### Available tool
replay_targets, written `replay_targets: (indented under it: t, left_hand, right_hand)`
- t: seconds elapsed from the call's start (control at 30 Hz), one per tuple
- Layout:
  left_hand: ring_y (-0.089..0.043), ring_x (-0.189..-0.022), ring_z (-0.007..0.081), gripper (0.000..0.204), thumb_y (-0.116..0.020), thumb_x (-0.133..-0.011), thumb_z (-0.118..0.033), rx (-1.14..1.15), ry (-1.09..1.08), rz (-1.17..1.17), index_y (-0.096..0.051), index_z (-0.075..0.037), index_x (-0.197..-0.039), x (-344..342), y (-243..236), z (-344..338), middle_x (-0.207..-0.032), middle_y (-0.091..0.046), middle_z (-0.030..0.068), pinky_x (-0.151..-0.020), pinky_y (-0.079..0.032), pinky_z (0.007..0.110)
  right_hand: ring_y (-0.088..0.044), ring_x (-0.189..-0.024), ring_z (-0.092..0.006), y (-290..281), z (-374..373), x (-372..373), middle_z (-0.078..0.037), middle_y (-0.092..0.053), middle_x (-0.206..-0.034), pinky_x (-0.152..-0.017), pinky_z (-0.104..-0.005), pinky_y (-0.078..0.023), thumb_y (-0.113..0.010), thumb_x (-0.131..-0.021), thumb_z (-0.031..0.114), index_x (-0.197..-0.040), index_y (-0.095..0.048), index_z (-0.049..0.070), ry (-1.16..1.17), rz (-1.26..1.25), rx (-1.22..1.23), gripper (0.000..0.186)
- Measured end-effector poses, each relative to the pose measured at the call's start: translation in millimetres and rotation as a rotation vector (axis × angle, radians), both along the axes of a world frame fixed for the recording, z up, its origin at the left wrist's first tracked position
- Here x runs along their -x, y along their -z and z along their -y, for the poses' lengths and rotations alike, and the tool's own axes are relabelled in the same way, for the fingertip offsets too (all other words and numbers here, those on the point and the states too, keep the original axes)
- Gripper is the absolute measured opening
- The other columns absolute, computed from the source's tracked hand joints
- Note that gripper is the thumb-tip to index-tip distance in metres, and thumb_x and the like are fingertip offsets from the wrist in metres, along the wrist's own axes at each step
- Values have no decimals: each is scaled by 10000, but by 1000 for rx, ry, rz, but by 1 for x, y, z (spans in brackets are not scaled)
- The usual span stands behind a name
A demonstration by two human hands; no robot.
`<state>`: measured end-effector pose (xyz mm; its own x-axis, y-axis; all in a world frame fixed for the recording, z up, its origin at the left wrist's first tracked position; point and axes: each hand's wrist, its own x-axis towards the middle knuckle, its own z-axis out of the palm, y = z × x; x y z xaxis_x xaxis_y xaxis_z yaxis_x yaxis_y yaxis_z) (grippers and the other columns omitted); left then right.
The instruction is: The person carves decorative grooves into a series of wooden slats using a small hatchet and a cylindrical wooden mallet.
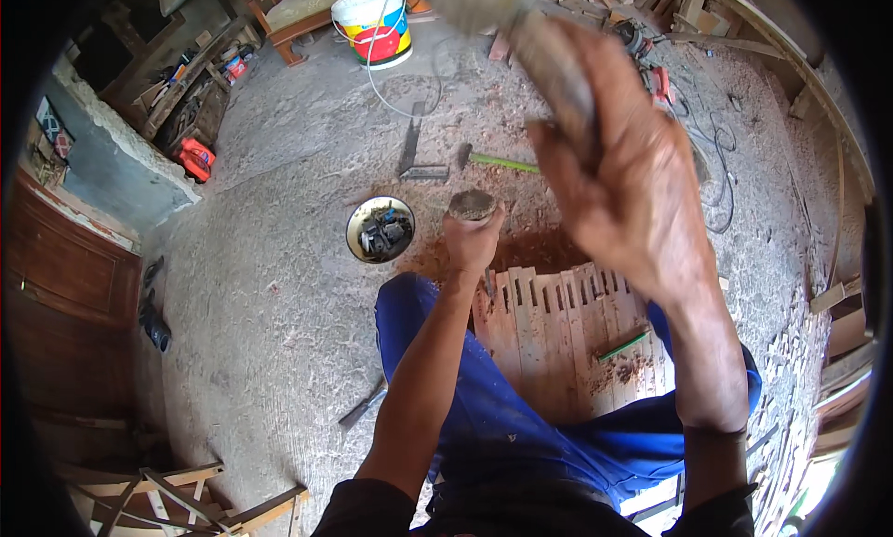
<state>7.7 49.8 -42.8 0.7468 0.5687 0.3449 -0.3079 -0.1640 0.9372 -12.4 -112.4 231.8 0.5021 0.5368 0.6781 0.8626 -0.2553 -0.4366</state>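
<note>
My right hand (623,174) is raised, blurred, gripping the handle of a worn mallet (521,44), whose head runs out of the top edge. Lower and further left, my left hand (473,239) is closed round an upright chisel (472,204) with a frayed round top; its lower part shows at the edge of notched wooden slats (544,337). These slats lie side by side between my blue-trousered legs, with reddish shavings and a green pencil-like stick (623,346) on them.
An enamel bowl of metal pieces (379,230), a square (419,170), a green-handled tool (502,162) and a colourful bucket (372,30) are on the floor ahead. A dark-handled tool (358,407) lies left. Stacked timber (837,360) lines the right; a wooden door (74,277) is left.
</note>
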Motion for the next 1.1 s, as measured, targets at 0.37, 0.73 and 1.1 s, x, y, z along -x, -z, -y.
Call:
replay_targets:
  t: [0.37,0.73,1.1]
  left_hand:
    - [-682,-913,192,232,-715,-832,-10,-143,-56,86,-666,-6,-1059,23,-15,14,-1000,-716,97,-790,-536,350]
    - [-637,-671,173,164,-781,-819,-111,-34,-28,-177,-685,12,-871,-9,12,2,-789,-704,79,-622,-499,345]
    - [-643,-637,243,176,-769,-823,-182,-461,516,222,-607,-113,-840,140,-1,52,-754,-639,75,-580,-516,358]
  right_hand:
    - [-707,-713,-355,77,31,5,-248,-692,-861,-639,-443,-602,-556,-757,-72,-1420,-393,-14,-74,-239,677,685]
    - [-704,-801,-396,36,-2,-30,-299,-689,-1003,-614,-509,-565,-539,-888,46,-1289,-487,-36,180,81,493,413]
    - [-622,-605,-341,158,91,32,-161,-594,-710,-603,-419,-486,-682,-849,130,-1266,-495,14,200,-758,277,472]
